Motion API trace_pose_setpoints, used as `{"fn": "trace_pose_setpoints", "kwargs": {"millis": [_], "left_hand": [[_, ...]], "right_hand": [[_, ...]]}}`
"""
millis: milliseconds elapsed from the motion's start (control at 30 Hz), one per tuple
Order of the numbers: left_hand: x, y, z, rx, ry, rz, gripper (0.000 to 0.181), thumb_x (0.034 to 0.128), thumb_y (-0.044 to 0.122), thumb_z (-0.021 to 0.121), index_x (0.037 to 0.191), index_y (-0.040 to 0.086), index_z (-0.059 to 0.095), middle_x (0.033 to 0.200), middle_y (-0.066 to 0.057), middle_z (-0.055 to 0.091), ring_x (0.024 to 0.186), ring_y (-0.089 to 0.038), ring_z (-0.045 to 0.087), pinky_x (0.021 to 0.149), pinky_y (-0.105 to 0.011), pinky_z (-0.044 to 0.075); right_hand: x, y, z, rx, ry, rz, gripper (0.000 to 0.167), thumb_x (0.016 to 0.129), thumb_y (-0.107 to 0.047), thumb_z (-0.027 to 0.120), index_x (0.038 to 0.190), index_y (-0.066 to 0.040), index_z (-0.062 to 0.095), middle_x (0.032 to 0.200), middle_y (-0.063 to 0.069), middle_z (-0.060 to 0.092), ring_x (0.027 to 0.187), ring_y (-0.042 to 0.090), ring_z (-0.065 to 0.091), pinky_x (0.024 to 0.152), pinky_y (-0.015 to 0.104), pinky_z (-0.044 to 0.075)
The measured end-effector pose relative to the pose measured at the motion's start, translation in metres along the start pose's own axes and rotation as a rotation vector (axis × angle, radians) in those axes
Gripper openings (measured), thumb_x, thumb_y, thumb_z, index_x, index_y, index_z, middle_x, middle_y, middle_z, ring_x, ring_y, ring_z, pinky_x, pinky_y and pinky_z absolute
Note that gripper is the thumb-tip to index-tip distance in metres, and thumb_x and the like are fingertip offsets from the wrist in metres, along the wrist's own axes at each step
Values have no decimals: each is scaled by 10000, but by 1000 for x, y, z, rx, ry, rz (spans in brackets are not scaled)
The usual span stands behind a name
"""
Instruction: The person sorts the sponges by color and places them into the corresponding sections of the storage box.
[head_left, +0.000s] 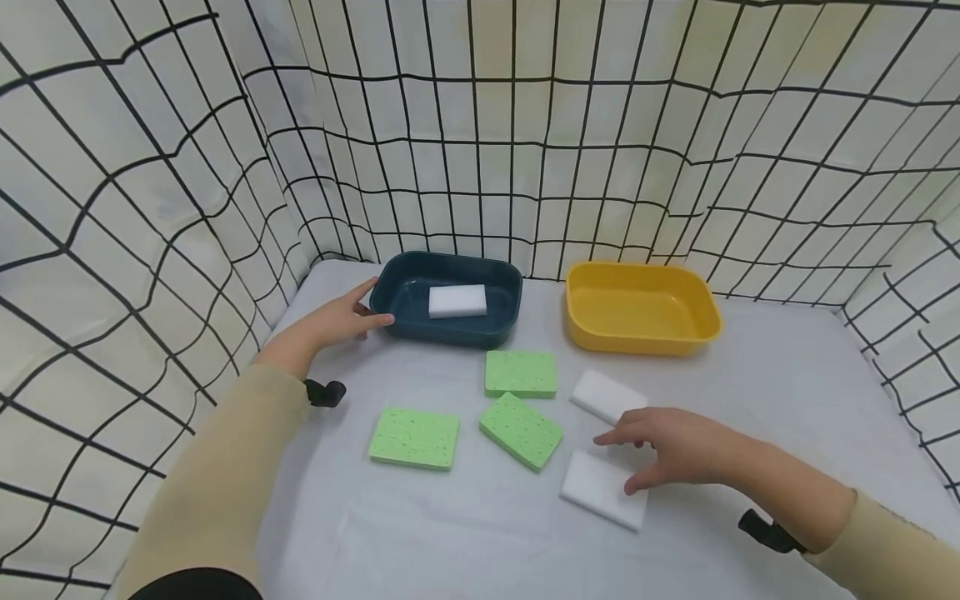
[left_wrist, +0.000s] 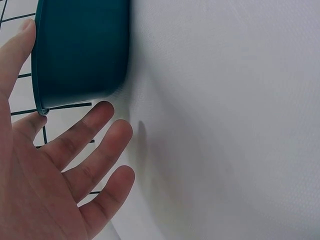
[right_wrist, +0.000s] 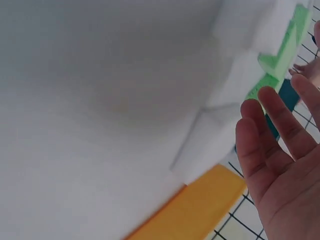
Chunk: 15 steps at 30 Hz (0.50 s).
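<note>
Reaches with right hand (head_left: 678, 450) over the nearer white block (head_left: 602, 490), by the farther white block (head_left: 604, 394), with fingers parted, holding nothing. Has three green sponges (head_left: 521, 432) lying leftward. Beyond, touches with left hand (head_left: 336, 321), with thumb and index wide apart, a blue tray (head_left: 442, 333) containing a third white block (head_left: 457, 302), near a yellow tray (head_left: 641, 310).

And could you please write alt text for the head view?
A person's left hand touches a dark blue tray holding one white block; the right hand reaches over two more white blocks. Three green sponges lie between the hands; a yellow tray stands right of the blue one, before a wire grid.
</note>
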<state>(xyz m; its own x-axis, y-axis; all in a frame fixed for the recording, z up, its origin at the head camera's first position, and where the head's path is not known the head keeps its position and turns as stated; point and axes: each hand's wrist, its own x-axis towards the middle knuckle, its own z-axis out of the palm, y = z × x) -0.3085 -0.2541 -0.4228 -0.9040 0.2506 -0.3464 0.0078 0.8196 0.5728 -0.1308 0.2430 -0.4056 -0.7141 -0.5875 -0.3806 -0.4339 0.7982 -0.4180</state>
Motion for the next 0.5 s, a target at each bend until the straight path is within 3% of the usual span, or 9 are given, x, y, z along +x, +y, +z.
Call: {"fn": "trace_pose_setpoints", "kwargs": {"millis": [267, 500], "left_hand": [[-3, 3, -2, 5, 1, 6, 988, 920, 623, 581, 1602, 292, -52, 1339, -215, 526, 1011, -283, 637, 1026, -578, 355], [-1, 3, -1, 2, -2, 11, 997, 914, 632, 582, 1603, 285, -49, 1323, -213, 536, 1004, -282, 635, 1026, -576, 355]], "right_hand": [[-9, 0, 25, -18, -20, 14, 801, 663, -670, 795, 1385, -428, 545, 1162, -194, 561, 932, 37, 506, 890, 364, 488], [-9, 0, 35, -23, -41, 48, 959, 625, -725, 776, 1462, -376, 464, 1187, -171, 539, 961, 37, 502, 934, 385, 486]]}}
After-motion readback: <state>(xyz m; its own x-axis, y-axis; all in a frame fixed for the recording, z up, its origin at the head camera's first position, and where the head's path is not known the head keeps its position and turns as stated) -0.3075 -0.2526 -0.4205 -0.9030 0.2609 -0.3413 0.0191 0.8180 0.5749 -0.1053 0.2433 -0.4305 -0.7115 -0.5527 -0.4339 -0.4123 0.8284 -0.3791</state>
